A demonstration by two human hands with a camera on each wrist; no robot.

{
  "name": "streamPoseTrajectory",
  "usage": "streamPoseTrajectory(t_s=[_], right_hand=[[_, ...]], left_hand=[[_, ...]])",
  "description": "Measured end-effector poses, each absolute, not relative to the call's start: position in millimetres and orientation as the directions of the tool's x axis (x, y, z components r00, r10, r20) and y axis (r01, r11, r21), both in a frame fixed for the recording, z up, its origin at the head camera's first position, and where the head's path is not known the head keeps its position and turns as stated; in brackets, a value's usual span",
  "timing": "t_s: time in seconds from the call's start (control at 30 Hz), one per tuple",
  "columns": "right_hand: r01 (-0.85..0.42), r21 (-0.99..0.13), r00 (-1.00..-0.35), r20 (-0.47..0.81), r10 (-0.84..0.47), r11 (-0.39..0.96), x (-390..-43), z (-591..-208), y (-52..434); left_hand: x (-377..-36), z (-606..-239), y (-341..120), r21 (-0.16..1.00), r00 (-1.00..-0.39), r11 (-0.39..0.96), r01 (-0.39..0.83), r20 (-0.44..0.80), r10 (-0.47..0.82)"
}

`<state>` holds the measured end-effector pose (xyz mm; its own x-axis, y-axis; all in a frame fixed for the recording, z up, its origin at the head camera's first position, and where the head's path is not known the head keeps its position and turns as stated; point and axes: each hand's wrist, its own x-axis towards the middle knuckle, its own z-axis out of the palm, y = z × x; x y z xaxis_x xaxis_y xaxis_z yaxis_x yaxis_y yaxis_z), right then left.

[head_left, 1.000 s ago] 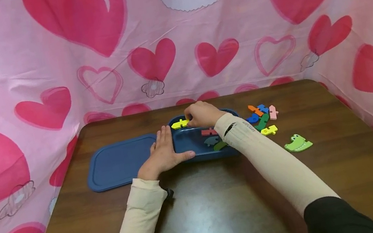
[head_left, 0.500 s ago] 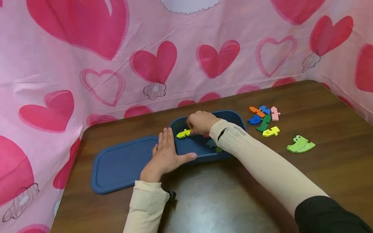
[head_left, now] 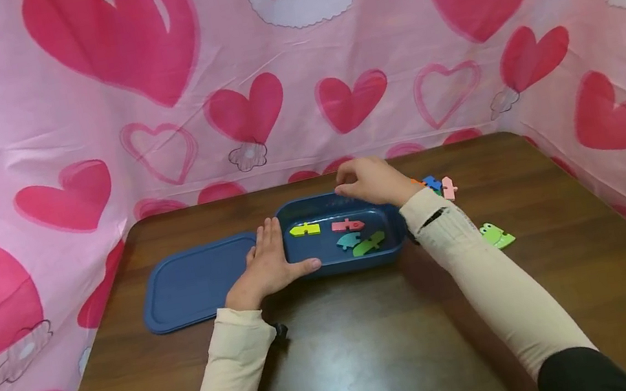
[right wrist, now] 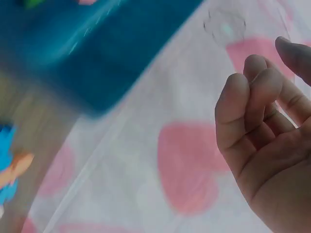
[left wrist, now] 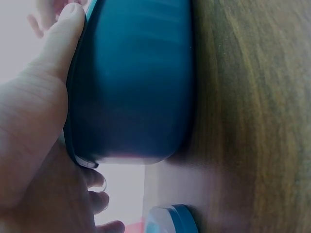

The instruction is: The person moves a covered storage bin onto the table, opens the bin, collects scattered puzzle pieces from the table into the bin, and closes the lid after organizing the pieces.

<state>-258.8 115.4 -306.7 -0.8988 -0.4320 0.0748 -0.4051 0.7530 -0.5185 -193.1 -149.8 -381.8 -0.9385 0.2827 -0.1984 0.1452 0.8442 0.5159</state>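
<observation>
Nearest the person, the left hand (head_left: pixel 265 267) lay on the brown table (head_left: pixel 342 358), fingers straight along the left end of the blue box (head_left: pixel 388 248) and the thumb pressed against its near wall; the left wrist view showed that thumb (left wrist: pixel 58 43) flat on the box's rim. The hand was open, bracing the box rather than gripping it. Just to its left the blue lid (head_left: pixel 196 282) lay flat on the table, touching the hand's outer edge.

The box sat with its long axis running left to right across the table. Inside it lay four puzzle pieces. A green piece (head_left: pixel 369 243) was nearest, slanted with its right end farther away, and a teal piece (head_left: pixel 349 239) was just beside it on the left. Behind them the yellow piece (head_left: pixel 304 229) lay at the left end of the box, its long axis left to right, in line with the box. The red piece (head_left: pixel 347 225) lay to its right, also lengthwise and apart from it.

To the right of the box a green crocodile head (head_left: pixel 496 235) lay on the table, partly hidden by the right sleeve.

Farther off, the right hand (head_left: pixel 370 180) hovered over the box's far rim, fingers loosely curled and holding nothing, as the right wrist view confirmed. Beyond it, blue, orange and pink pieces (head_left: pixel 440 185) lay clustered near the box's far right corner.
</observation>
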Motion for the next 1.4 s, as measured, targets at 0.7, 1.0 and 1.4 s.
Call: streamPoseTrajectory(t_s=[0.7, 1.0, 1.4], right_hand=[[-0.194, -0.356, -0.944, -0.187, -0.273, 0.914, -215.5, -374.2, 289.3], [-0.194, -0.274, -0.956, -0.163, -0.244, 0.942, -218.2, -383.3, 282.8], [-0.069, -0.353, -0.961, -0.226, -0.156, 0.933, -216.0, -387.1, 289.1]], left_hand=[[-196.6, -381.9, -151.9, 0.532, -0.934, 0.834, 0.148, -0.202, 0.295], [-196.7, -381.4, -151.0, 0.533, -0.932, 0.831, 0.160, -0.195, 0.304], [-197.1, -384.3, -151.4, 0.534, -0.933, 0.831, 0.153, -0.200, 0.300]])
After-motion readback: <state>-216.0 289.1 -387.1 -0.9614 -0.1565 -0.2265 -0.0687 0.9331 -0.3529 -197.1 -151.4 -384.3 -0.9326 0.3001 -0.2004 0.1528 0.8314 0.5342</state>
